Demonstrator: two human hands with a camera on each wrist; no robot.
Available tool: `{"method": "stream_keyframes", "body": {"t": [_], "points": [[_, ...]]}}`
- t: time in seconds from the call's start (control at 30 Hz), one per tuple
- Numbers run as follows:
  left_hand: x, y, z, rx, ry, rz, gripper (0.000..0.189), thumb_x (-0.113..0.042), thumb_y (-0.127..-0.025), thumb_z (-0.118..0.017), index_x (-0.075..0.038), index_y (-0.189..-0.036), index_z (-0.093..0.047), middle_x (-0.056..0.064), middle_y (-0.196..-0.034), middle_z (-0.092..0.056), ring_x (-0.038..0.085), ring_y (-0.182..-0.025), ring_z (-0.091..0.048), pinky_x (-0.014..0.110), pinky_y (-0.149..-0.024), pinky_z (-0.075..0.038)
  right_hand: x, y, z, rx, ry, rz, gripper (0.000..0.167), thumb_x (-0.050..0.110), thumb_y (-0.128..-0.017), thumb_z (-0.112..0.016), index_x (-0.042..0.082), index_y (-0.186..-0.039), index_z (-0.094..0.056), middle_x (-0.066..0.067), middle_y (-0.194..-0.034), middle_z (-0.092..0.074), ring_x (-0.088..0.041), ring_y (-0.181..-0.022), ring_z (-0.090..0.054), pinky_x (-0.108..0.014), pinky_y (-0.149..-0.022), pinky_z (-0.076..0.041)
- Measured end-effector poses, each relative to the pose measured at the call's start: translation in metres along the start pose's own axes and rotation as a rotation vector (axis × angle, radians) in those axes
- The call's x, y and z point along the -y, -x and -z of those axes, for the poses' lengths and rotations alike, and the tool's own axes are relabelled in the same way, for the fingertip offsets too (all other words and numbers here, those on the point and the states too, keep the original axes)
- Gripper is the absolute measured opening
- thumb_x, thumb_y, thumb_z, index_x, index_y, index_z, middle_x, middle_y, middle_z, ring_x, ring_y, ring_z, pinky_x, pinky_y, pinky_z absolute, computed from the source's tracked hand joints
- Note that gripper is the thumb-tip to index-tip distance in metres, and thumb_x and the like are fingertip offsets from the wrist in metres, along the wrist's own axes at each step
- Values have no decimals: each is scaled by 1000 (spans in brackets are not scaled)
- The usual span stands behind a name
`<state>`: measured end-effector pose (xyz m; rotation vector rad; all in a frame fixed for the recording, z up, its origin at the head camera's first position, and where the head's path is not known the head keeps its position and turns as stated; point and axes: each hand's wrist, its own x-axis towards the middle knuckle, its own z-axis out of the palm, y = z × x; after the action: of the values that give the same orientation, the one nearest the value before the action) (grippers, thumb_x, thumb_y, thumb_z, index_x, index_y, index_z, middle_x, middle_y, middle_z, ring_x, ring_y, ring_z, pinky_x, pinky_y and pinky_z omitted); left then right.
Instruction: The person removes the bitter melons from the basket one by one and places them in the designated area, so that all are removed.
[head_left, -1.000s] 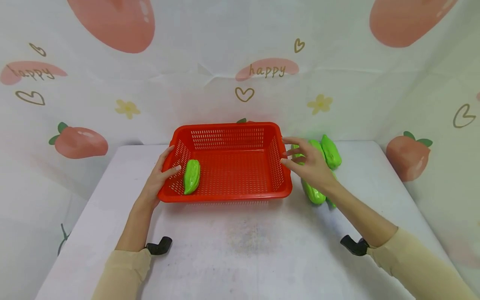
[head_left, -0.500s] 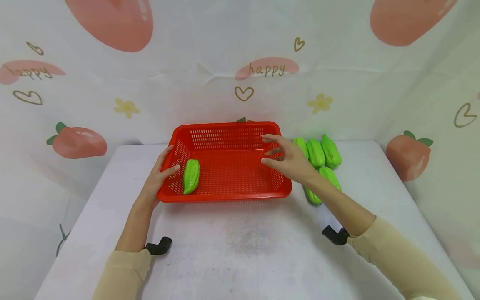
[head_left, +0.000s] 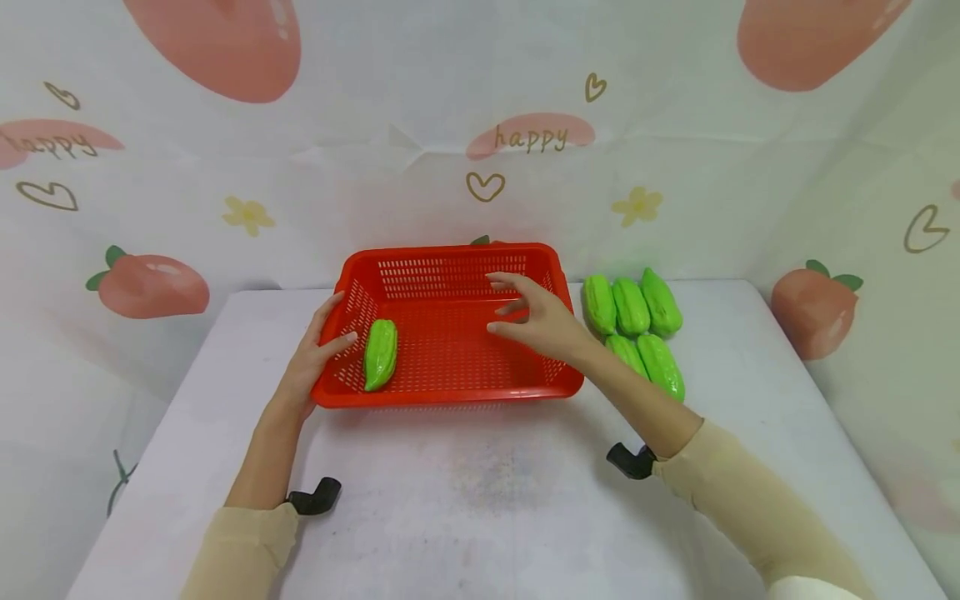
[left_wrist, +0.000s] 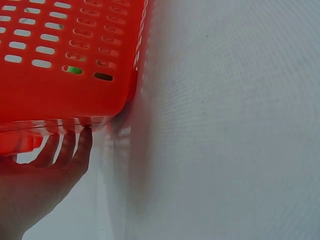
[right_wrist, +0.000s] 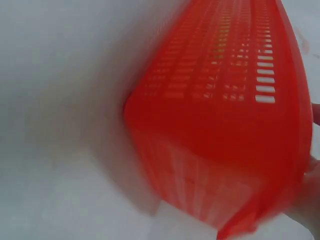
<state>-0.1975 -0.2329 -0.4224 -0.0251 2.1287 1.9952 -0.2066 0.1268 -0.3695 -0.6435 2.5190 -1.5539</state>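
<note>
A red slotted plastic basket (head_left: 450, 398) stands on the table, with one glossy green ribbed gourd (head_left: 381, 355), pointed at one end, lying inside near its left wall. My left hand (head_left: 311, 358) grips the basket's left rim, thumb over the edge; the left wrist view shows its fingers (left_wrist: 67, 157) along the outer wall. My right hand (head_left: 542, 323) hovers above the basket's right half, fingers loosely bent and spread, holding nothing. In the right wrist view the basket (right_wrist: 210, 130) covers most of that hand.
Several more green gourds (head_left: 632, 306) lie in two rows on the white table (head_left: 480, 500), right of the basket. A white cloth (head_left: 420, 192) printed with fruit and hearts hangs behind the table. Black wrist mounts (head_left: 315, 497) stick out from both cuffs.
My right hand has moved left from the basket's right rim to over its inside, uncovering the gourds on the right. The left hand keeps its grip on the rim.
</note>
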Motion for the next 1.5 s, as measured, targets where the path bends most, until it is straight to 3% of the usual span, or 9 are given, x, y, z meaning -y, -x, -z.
{"method": "stream_keyframes", "body": {"t": [0.5, 1.13, 1.5], "points": [[-1, 1, -2, 1, -6, -10, 67, -28, -101, -53, -43, -156, -18, 6, -159, -20, 28, -136, -30, 24, -88, -53, 6, -27, -37, 75, -19, -31, 69, 17, -88, -75, 18, -149, -42, -4, -143, -49, -28, -112, -63, -31, -80, -57], [-2, 1, -1, -2, -2, -2, 67, -29, -101, -54, -43, -156, -19, 6, -159, -20, 27, -135, -32, 23, -88, -53, 18, -56, -72, 192, 86, -104, 78, 22, -87, -77, 16, -153, -35, -8, -145, -48, -16, -104, -63, -28, -82, -55], [-1, 0, -1, -3, -2, -15, 67, -27, -101, -53, -42, -157, -18, 8, -159, -19, 30, -136, -31, 23, -88, -53, 25, -68, -91, 240, 55, -108, 78, 20, -87, -77, 14, -153, -35, -12, -146, -47, -19, -103, -64, -28, -82, -54]]}}
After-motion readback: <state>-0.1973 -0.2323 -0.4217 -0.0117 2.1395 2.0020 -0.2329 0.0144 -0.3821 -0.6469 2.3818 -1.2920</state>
